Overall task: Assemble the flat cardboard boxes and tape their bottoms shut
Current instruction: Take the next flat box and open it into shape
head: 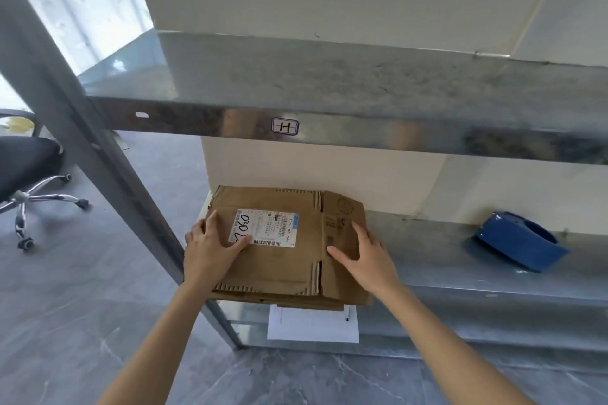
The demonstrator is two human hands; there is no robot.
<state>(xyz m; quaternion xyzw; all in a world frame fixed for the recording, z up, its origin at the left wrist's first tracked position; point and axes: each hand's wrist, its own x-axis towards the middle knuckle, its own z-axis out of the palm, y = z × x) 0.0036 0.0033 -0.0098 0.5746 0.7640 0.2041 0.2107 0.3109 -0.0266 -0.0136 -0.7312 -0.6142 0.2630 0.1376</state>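
Note:
A stack of flat brown cardboard boxes (283, 259) lies on the lower metal shelf (460, 273), at its left end. The top one carries a white shipping label (265, 228) with handwriting. My left hand (210, 250) lies flat on the stack's left edge, thumb on the label. My right hand (365, 253) rests with straight, spread fingers on the right part of the top box. A blue tape dispenser (519, 241) sits further right on the same shelf, apart from both hands.
An upper metal shelf (329, 91) marked "H" overhangs the stack. A grey slanted upright (98, 147) stands at the left. A white sheet (312, 324) hangs below the boxes. A black office chair (29, 167) stands on the grey floor at left.

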